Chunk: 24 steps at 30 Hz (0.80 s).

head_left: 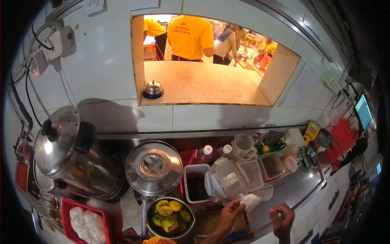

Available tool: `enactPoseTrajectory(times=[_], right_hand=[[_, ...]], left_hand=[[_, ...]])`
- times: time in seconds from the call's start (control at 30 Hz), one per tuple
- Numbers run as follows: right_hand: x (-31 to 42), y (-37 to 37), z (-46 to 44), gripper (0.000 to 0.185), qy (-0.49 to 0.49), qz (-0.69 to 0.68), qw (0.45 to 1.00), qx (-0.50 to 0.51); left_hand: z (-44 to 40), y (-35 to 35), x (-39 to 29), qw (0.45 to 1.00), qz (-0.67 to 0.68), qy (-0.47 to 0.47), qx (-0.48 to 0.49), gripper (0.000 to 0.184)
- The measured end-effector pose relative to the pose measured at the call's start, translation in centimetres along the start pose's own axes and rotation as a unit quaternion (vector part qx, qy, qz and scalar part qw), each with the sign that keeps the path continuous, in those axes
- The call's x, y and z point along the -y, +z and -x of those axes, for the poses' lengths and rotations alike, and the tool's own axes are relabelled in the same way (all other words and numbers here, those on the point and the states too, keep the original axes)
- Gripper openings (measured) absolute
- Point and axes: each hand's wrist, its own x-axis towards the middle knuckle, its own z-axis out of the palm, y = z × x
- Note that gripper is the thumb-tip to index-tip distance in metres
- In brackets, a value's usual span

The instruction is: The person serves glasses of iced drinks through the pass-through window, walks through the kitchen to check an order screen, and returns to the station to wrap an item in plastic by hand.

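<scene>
My left hand [230, 216] is closed in a pinch on a small, crumpled white plastic bag [250, 201], held above the counter beside the stacked plastic lids [231, 177]. What the bag contains, if anything, cannot be made out. To its right my right hand [282, 218] is raised, apart from the bag, with fingers curled in; anything inside them is too small or hidden to see. Left of my hands stands a metal bowl [192, 221] of squeezed yellow-green citrus halves [170, 215]. An orange juicer-like piece [159, 240] shows at the bottom edge.
A large steel pot [81, 162], a lidded pan [154, 183] and a red basket [106, 221] with filled clear bags fill the left. Containers, including a dark-filled tub [196, 166], line the wall. A bell [153, 90] sits in the serving window; people in yellow shirts stand beyond.
</scene>
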Motion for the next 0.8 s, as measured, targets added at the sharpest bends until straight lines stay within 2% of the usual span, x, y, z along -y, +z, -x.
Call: enactPoseTrajectory(times=[0.07, 0.1, 0.23, 0.3, 0.37, 0.4, 0.6, 0.73, 0.8], right_hand=[[0.5, 1.0, -0.1, 0.016, -0.170, 0.074, 0.979, 0.090], [1.4, 1.4, 0.2, 0.017, -0.113, 0.046, 0.983, 0.134], [1.3, 2.0, 0.4, 0.018, -0.098, 0.027, 0.980, 0.173], [1.7, 2.2, 0.2, 0.023, -0.026, -0.016, 0.972, 0.231], [1.2, 1.9, -0.1, 0.024, -0.034, 0.002, 0.969, 0.243], [0.8, 1.8, -0.2, 0.024, -0.043, 0.019, 0.966, 0.255], [-0.1, 1.8, 0.1, 0.030, 0.037, -0.102, 0.966, 0.233], [-0.4, 1.6, 0.1, 0.035, 0.026, -0.112, 0.970, 0.216], [-0.6, 1.1, 0.1, 0.043, 0.092, -0.136, 0.967, 0.197]], left_hand=[[0.0, 0.5, -0.5, 0.999, -0.008, 0.035, -0.007, 0.032], [0.0, 0.7, -0.5, 0.999, -0.005, 0.035, -0.008, 0.032], [0.2, 1.0, -0.6, 0.998, -0.055, -0.010, 0.014, 0.033], [0.2, 0.9, -0.5, 0.997, -0.074, -0.021, 0.029, 0.033], [0.2, 0.8, -0.4, 0.988, -0.140, 0.048, 0.051, 0.033], [0.3, 0.9, -0.7, 0.988, -0.140, 0.048, 0.050, 0.033], [0.5, 0.8, -1.5, 0.981, -0.155, 0.057, 0.098, 0.036], [0.5, 1.0, -1.9, 0.981, -0.155, 0.049, 0.103, 0.039], [0.4, 0.9, -1.9, 0.982, -0.154, 0.044, 0.102, 0.040]])
